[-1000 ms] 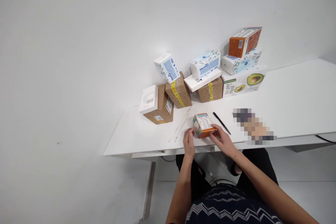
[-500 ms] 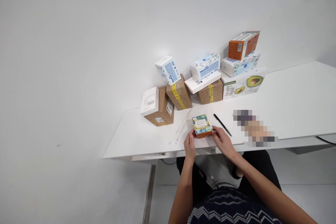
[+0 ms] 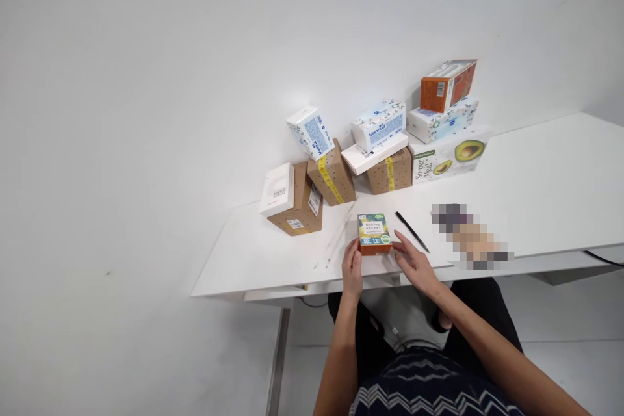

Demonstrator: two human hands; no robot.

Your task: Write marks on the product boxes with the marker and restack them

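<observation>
A small green, yellow and white printed carton (image 3: pixel 374 232) with an orange front side is on the white table, close to its front edge. My left hand (image 3: pixel 351 268) is closed at the carton's left front corner, its fingers along the side and the thumb by the front. To the right of the carton, my right hand (image 3: pixel 413 262) has its fingers apart, with the fingertips close to the carton's right edge; whether they touch it I cannot tell. A black pen (image 3: pixel 412 232) lies just beyond the right hand.
Along the wall stand brown cardboard boxes (image 3: pixel 331 172) with yellow tape, a white power bank box (image 3: pixel 277 190), Manhua tissue packs (image 3: pixel 380 127), a flat white box (image 3: pixel 374 155), an avocado-printed box (image 3: pixel 451 159) and an orange box (image 3: pixel 447 86). A pixelated patch (image 3: pixel 470 237) covers something on the right.
The carton has turned slightly, so more of its orange front shows. My right hand's fingers have spread and eased off the carton's right side. My left hand stays at its left corner.
</observation>
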